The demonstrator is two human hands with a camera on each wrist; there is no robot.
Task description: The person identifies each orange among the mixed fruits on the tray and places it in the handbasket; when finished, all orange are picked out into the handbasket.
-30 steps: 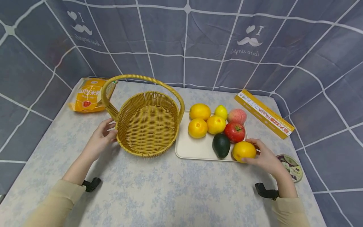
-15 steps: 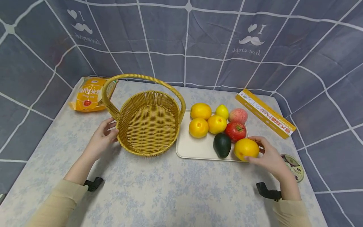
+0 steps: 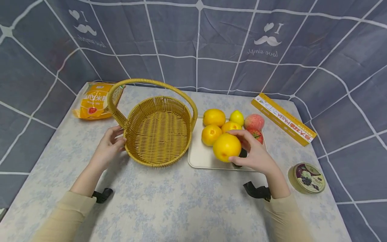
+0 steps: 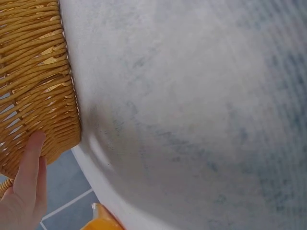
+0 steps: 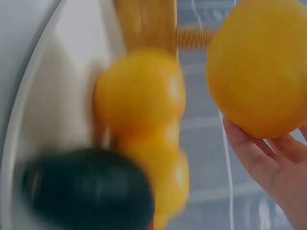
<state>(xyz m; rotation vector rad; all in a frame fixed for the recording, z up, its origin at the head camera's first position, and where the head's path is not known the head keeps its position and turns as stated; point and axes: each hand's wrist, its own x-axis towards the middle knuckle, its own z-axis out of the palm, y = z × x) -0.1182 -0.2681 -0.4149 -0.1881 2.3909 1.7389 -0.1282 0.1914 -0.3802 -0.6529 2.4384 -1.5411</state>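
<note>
In the head view my right hand [image 3: 255,153] grips an orange [image 3: 226,147] between thumb and fingers, raised above the cream tray [image 3: 199,161]. The right wrist view shows the held orange [image 5: 261,67] apart from the dark avocado [image 5: 91,189] below. On the tray lie several more yellow-orange fruits [image 3: 211,135], a lemon [image 3: 237,117], a peach [image 3: 254,121] and a partly covered tomato [image 3: 257,135]. My left hand [image 3: 110,146] rests its extended fingers against the outer left wall of the wicker basket [image 3: 161,141], which has nothing inside.
A yellow pasta box [image 3: 284,119] lies at the back right. A round tin [image 3: 308,178] stands right of my right arm. An orange food bag [image 3: 98,101] lies at the back left. The basket's tall handle [image 3: 151,81] arches above it; a tiled-pattern curtain [image 3: 181,40] closes the back.
My right hand has lifted the orange from the tray's right front corner and carried it left, over the avocado. The tin now shows fully. My left hand and the basket have stayed put.
</note>
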